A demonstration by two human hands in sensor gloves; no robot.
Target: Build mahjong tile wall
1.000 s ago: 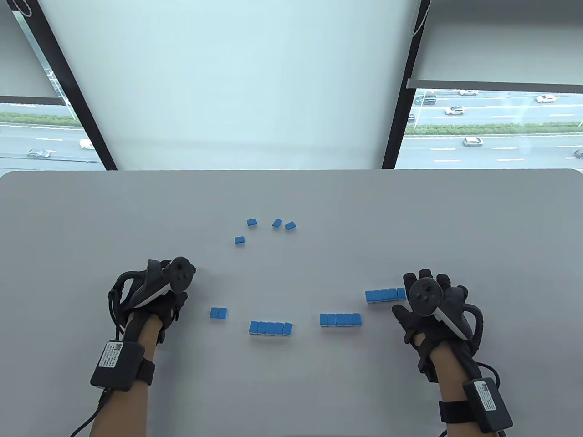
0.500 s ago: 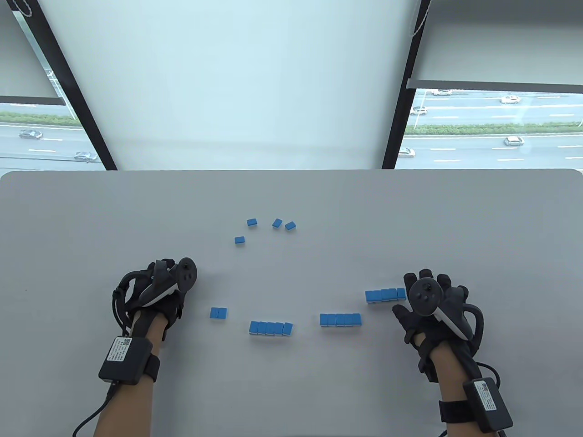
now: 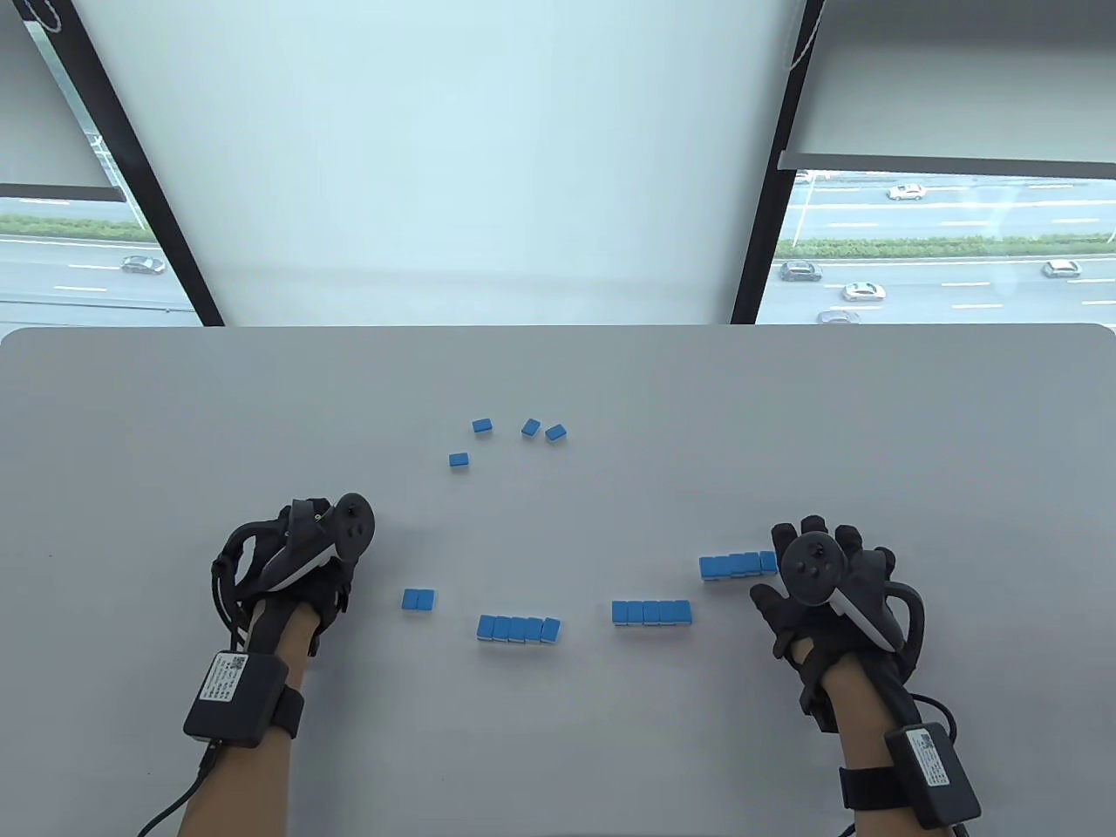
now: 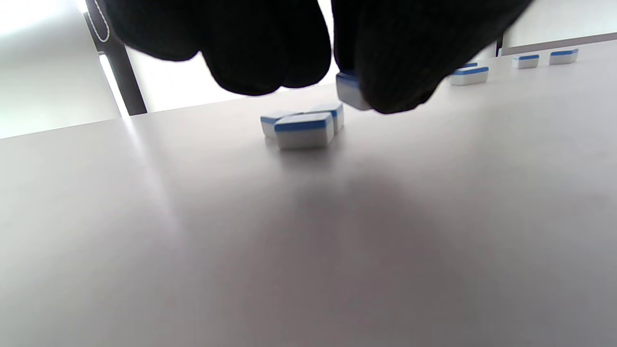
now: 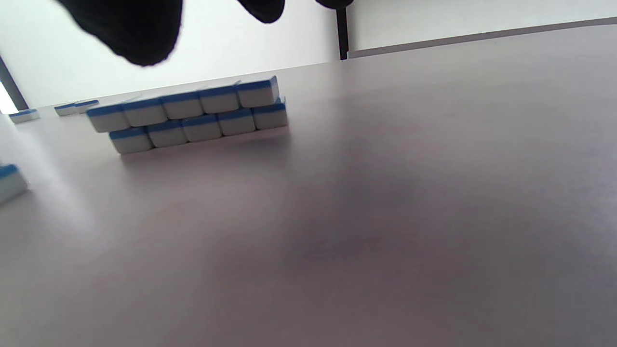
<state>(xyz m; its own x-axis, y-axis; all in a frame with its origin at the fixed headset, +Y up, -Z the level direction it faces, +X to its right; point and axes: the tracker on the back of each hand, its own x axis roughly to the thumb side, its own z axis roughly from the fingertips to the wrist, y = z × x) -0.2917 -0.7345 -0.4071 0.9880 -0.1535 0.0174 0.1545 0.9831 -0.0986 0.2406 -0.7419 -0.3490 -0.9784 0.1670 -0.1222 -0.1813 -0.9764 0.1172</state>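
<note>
My left hand hovers over the table's left side. In the left wrist view its fingers and thumb pinch one blue-backed mahjong tile just above a small cluster of tiles; the hand hides that cluster in the table view. My right hand lies open with spread fingers beside a two-layer row of tiles, shown stacked in the right wrist view, and does not touch it. Between the hands lie a pair and two rows of tiles.
Several loose tiles lie scattered further back in the middle of the grey table. Behind the table's far edge are a window and dark frame posts. Cables trail from both wrists.
My left hand has shifted slightly to the right and its tracker has tilted. The right hand and all tile rows stay where they were.
</note>
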